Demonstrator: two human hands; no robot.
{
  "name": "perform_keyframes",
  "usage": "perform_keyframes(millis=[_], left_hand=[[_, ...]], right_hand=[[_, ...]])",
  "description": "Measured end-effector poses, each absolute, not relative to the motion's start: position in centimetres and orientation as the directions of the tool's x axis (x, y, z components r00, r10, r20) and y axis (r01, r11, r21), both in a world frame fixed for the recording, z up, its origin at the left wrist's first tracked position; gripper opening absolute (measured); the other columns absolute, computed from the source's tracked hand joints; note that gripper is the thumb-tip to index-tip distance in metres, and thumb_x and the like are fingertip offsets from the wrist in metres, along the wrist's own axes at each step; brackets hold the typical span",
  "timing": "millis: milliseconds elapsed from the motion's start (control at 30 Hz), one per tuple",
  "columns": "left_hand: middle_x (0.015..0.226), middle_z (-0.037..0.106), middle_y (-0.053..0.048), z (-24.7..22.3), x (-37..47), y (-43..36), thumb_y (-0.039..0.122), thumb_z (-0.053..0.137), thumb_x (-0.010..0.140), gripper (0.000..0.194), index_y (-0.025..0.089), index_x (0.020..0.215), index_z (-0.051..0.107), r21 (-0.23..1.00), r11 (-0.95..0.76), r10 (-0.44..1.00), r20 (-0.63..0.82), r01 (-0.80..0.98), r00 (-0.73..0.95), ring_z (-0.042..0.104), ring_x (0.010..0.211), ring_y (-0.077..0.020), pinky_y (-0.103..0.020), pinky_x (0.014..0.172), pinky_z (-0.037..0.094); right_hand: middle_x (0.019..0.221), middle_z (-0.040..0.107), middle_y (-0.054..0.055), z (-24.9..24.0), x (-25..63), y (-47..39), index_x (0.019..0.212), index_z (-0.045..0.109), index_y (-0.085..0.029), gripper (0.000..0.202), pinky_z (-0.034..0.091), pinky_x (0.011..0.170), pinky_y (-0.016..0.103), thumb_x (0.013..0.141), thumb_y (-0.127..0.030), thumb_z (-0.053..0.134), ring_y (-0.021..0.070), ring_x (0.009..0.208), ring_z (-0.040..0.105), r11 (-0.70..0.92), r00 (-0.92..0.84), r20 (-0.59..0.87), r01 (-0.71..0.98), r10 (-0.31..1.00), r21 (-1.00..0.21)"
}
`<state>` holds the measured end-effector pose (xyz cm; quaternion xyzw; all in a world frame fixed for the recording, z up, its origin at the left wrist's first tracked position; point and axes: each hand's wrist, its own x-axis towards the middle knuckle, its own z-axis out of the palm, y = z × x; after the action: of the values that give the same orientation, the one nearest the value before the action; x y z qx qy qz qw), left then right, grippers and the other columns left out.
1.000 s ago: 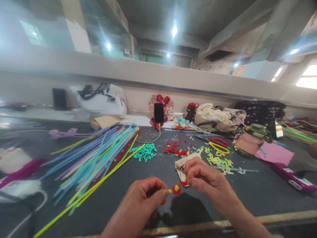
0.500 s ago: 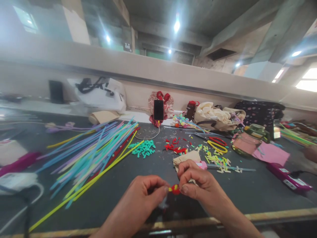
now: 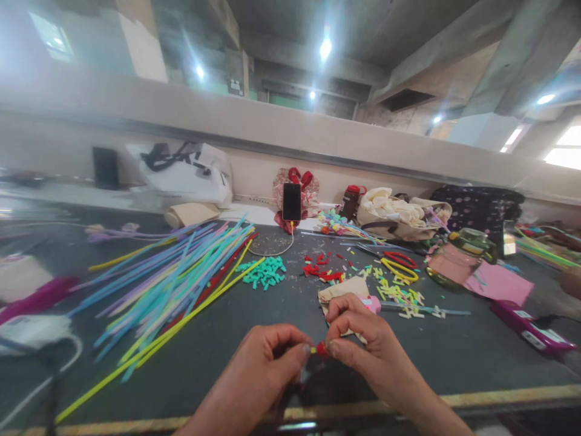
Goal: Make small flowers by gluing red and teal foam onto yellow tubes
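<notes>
Over the front of the dark table, my left hand (image 3: 272, 357) pinches the yellow end of a small red and yellow piece (image 3: 322, 349) between thumb and forefinger. My right hand (image 3: 363, 336) grips the red side of that piece with its fingertips, which cover part of it. The two hands are nearly touching, with the piece between them. Just behind my right hand lies a beige cloth (image 3: 344, 289), with a pink object (image 3: 374, 304) at its edge. Small cut red pieces (image 3: 323, 269), turquoise pieces (image 3: 265, 272) and yellow-green pieces (image 3: 399, 292) lie beyond in loose heaps.
Long coloured fuzzy sticks (image 3: 177, 290) spread over the left side. Scissors (image 3: 399, 266) with red and yellow handles lie right of centre. A phone (image 3: 291, 201) stands at the back, on a cable. A jug (image 3: 456, 257) and a purple power strip (image 3: 531, 327) are at the right.
The red and yellow piece has turned slightly between my fingers, and less of its yellow shows. My hands stay in nearly the same place; the view has shifted very slightly.
</notes>
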<state>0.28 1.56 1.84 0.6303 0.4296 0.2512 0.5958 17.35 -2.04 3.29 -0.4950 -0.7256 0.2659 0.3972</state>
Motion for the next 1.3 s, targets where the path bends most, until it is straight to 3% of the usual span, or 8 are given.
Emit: perform_keyframes(millis=[133,300,567,967,1300], left_hand=[[0.044,0.052,0.005,1.4,0.5,1.6,0.034,0.048,0.070,0.021,0.016,0.068,0.058,0.963,0.164,0.812,-0.255,0.213,0.525,0.031,0.029,-0.0048,-0.017,0.031,0.021],[0.045,0.053,0.005,1.5,0.6,1.7,0.029,0.049,0.069,0.020,0.015,0.068,0.063,0.968,0.081,0.847,-0.194,0.239,0.495,0.029,0.032,-0.0039,-0.017,0.035,0.023],[0.047,0.054,0.004,1.3,0.5,1.8,0.029,0.051,0.067,0.021,0.014,0.067,0.066,0.977,0.041,0.849,-0.144,0.209,0.508,0.043,0.045,-0.0089,-0.020,0.047,0.033],[0.042,0.048,0.006,1.3,1.0,1.9,0.028,0.059,0.061,0.016,0.012,0.057,0.062,0.981,0.139,0.869,-0.186,0.135,0.458,0.039,0.041,-0.0069,-0.019,0.042,0.031],[0.041,0.052,0.006,0.6,1.1,2.1,0.038,0.058,0.063,0.026,0.013,0.066,0.059,0.958,0.271,0.834,-0.282,0.093,0.473,0.031,0.026,-0.0024,-0.016,0.029,0.018]], right_hand=[[0.088,0.049,0.000,3.4,17.3,-2.1,0.068,0.058,-0.019,0.011,0.034,0.076,0.026,0.077,-0.016,0.051,0.0138,0.084,0.049,0.383,-0.210,0.320,0.520,0.924,-0.764],[0.088,0.049,0.000,3.3,17.4,-2.2,0.069,0.057,-0.019,0.012,0.035,0.074,0.025,0.078,-0.018,0.050,0.0133,0.084,0.049,0.380,-0.220,0.310,0.530,0.925,-0.758],[0.089,0.049,0.001,3.4,17.3,-2.1,0.068,0.057,-0.019,0.012,0.036,0.073,0.026,0.077,-0.017,0.050,0.0142,0.083,0.050,0.382,-0.219,0.314,0.556,0.924,-0.738],[0.090,0.050,0.002,3.3,16.9,-2.5,0.070,0.057,-0.020,0.009,0.036,0.075,0.027,0.075,-0.014,0.052,0.0157,0.086,0.048,0.398,-0.188,0.365,0.618,0.912,-0.678],[0.089,0.050,0.002,3.0,17.4,-1.9,0.068,0.060,-0.020,0.013,0.036,0.077,0.030,0.077,-0.024,0.052,0.0169,0.086,0.048,0.360,-0.127,0.343,0.481,0.931,-0.800]])
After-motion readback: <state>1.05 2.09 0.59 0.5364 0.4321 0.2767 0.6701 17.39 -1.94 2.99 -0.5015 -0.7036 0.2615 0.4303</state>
